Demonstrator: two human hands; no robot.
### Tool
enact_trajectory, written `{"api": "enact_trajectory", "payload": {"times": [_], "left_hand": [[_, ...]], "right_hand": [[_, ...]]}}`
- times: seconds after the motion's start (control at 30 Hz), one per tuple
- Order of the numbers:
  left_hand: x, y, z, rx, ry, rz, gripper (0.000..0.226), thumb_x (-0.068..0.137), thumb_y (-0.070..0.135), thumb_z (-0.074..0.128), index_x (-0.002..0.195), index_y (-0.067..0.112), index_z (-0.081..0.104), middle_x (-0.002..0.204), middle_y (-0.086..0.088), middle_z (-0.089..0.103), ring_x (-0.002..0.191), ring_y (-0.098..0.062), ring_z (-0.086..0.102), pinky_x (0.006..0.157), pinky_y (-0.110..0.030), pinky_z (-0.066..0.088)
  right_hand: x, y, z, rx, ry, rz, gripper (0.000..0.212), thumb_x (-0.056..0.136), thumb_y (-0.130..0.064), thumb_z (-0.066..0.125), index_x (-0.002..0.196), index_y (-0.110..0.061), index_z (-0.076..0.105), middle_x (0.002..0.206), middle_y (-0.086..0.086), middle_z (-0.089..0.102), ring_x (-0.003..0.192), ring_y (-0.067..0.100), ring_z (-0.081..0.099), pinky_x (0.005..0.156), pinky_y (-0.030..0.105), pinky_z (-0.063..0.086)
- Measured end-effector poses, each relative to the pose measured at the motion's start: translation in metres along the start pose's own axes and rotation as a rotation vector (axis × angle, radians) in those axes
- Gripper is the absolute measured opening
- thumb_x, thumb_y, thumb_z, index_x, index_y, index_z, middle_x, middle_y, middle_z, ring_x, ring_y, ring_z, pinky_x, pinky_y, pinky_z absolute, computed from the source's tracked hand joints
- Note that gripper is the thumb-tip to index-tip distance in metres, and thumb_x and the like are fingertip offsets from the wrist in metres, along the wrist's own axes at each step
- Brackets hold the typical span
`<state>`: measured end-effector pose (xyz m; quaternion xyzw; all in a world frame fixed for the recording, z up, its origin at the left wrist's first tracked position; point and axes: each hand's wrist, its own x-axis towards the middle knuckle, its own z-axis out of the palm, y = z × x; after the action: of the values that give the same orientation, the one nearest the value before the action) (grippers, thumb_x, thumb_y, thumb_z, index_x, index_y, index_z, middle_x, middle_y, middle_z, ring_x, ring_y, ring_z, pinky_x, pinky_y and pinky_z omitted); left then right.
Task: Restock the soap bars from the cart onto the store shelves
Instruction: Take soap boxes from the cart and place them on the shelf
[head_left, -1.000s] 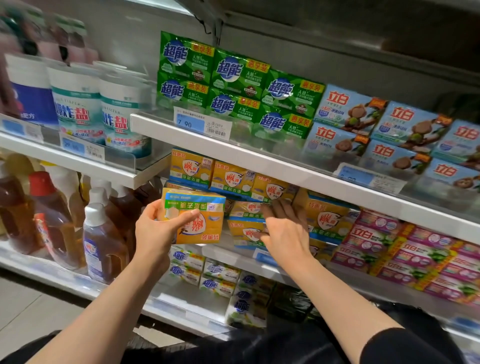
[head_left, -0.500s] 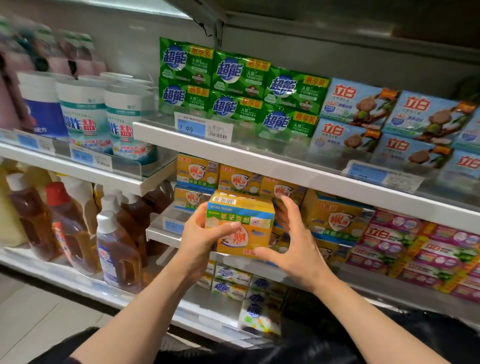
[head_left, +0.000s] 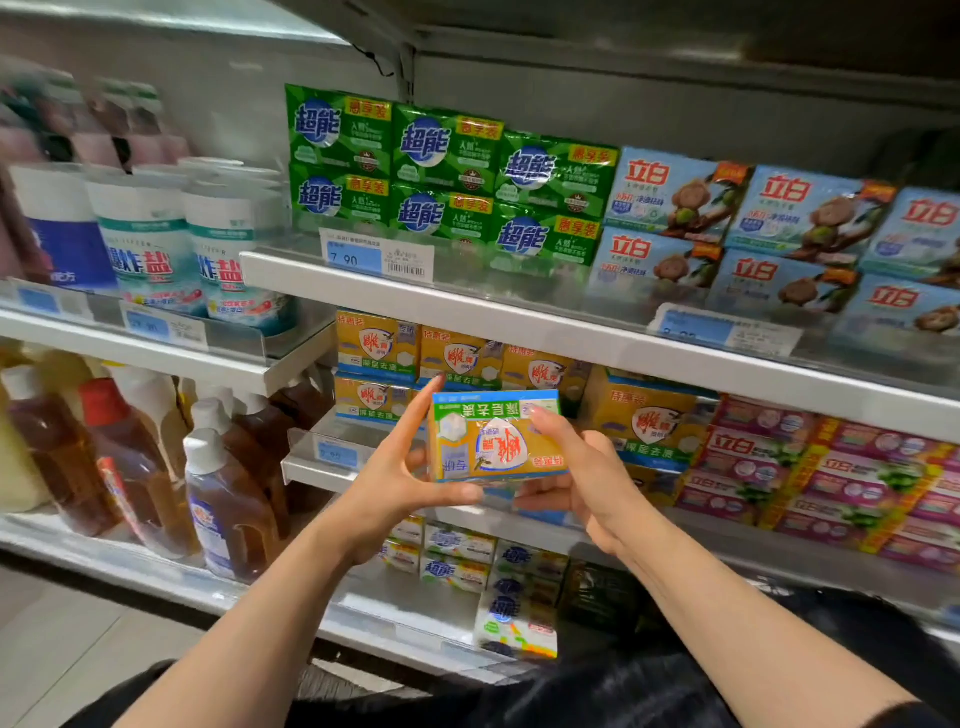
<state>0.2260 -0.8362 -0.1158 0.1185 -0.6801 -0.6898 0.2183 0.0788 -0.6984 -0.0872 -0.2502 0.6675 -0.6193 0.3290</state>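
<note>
While the yellow soap pack (head_left: 496, 436) sat between both hands in front of the middle shelf (head_left: 519, 512), its printing read upside down, a green band with Chinese characters along its top edge and a red-and-white shield logo at the centre of the face. Its long axis ran level, left to right, with the broad face turned toward the camera. The left hand (head_left: 395, 470) held the pack's left end, thumb curled under the bottom edge and fingers stretched up past the top corner; the right hand (head_left: 582, 475) gripped the right end, fingertips over the upper right corner and thumb beneath. Just behind the grip stood matching yellow packs (head_left: 460, 358) stacked on the same shelf, right way up, with pink packs (head_left: 831, 467) farther right of it. Above the grip, green packs (head_left: 441, 171) marked 超能 and blue packs (head_left: 753, 228) marked 立白 filled the upper shelf, whose price tag (head_left: 376, 255) read 7.90. Left of the grip stood brown liquid bottles (head_left: 228, 499), with white canisters (head_left: 150, 244) above them.
</note>
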Motion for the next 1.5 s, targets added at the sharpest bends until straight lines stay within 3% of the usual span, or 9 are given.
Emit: {"api": "enact_trajectory", "payload": {"times": [0.2,0.33,0.47,0.57,0.7,0.93,1.2,1.37,1.5], "left_hand": [[0.013,-0.01,0.008,0.053,0.079,0.125,0.074,0.058,0.012,0.089,0.121,0.02,0.052,0.116,-0.002,0.068,0.106,-0.022,0.066,0.085,-0.037,0.057],[0.034,-0.008,0.001,-0.012,0.139,0.126,0.08,0.048,0.018,0.09,0.119,0.019,0.054,0.114,-0.005,0.069,0.106,-0.023,0.066,0.084,-0.038,0.056],[0.058,-0.006,-0.006,-0.109,0.175,0.097,0.079,0.053,0.01,0.089,0.124,0.012,0.053,0.112,-0.009,0.07,0.106,-0.028,0.066,0.08,-0.032,0.057],[0.072,-0.009,0.001,-0.109,0.136,0.079,0.084,0.058,0.012,0.089,0.131,0.004,0.048,0.114,-0.014,0.069,0.103,-0.027,0.068,0.085,-0.036,0.057],[0.083,-0.021,0.01,-0.134,0.1,0.067,0.08,0.067,-0.001,0.079,0.137,0.005,0.042,0.118,-0.018,0.066,0.108,-0.033,0.065,0.085,-0.036,0.056],[0.109,-0.029,0.014,-0.182,0.143,-0.013,0.086,0.069,0.026,0.08,0.143,0.025,0.037,0.141,-0.013,0.048,0.107,-0.035,0.062,0.074,-0.03,0.056],[0.115,-0.037,0.01,0.068,0.028,-0.03,0.095,0.06,0.064,0.079,0.142,0.044,0.036,0.147,-0.009,0.044,0.132,-0.032,0.045,0.101,-0.057,0.044],[0.111,-0.036,0.009,0.096,0.029,-0.008,0.094,0.062,0.065,0.074,0.143,0.036,0.038,0.143,-0.013,0.046,0.125,-0.03,0.052,0.098,-0.055,0.047],[0.108,-0.035,0.01,0.126,0.041,0.003,0.076,0.076,0.044,0.064,0.144,0.025,0.037,0.139,-0.017,0.049,0.121,-0.03,0.055,0.099,-0.05,0.048]], "right_hand": [[-0.008,-0.009,-0.012,-0.278,0.111,0.059,0.07,0.082,-0.071,0.043,0.093,-0.006,0.067,0.074,0.017,0.071,0.06,0.031,0.07,0.049,0.031,0.055],[-0.024,0.003,-0.05,-0.435,0.38,-0.204,0.048,0.091,-0.051,0.048,0.074,-0.011,0.068,0.059,0.008,0.067,0.044,0.021,0.063,0.04,0.027,0.048],[-0.034,0.013,-0.089,-0.511,0.659,-0.33,0.034,0.09,-0.03,0.061,0.063,-0.01,0.06,0.052,0.001,0.061,0.049,0.018,0.059,0.056,0.039,0.053],[-0.033,0.009,-0.098,-0.533,0.774,-0.306,0.034,0.089,-0.02,0.065,0.062,-0.016,0.043,0.06,-0.002,0.047,0.058,0.013,0.044,0.052,0.029,0.033],[-0.031,0.007,-0.099,-0.535,0.76,-0.244,0.038,0.086,-0.013,0.067,0.062,-0.015,0.038,0.062,0.0,0.04,0.058,0.011,0.037,0.05,0.027,0.023],[-0.019,0.009,-0.099,-0.591,0.721,-0.143,0.039,0.084,-0.019,0.071,0.062,-0.007,0.04,0.065,0.007,0.044,0.057,0.017,0.04,0.049,0.027,0.028],[-0.006,0.021,-0.084,-0.563,0.641,-0.096,0.052,0.086,-0.03,0.069,0.055,-0.01,0.033,0.054,0.005,0.034,0.049,0.018,0.035,0.047,0.029,0.027],[-0.005,0.021,-0.085,-0.542,0.651,-0.107,0.051,0.086,-0.03,0.068,0.053,-0.009,0.035,0.052,0.005,0.036,0.049,0.016,0.037,0.047,0.028,0.029],[-0.004,0.025,-0.086,-0.557,0.639,-0.129,0.049,0.088,-0.03,0.066,0.055,-0.009,0.036,0.054,0.005,0.036,0.049,0.016,0.038,0.047,0.027,0.03]]}}
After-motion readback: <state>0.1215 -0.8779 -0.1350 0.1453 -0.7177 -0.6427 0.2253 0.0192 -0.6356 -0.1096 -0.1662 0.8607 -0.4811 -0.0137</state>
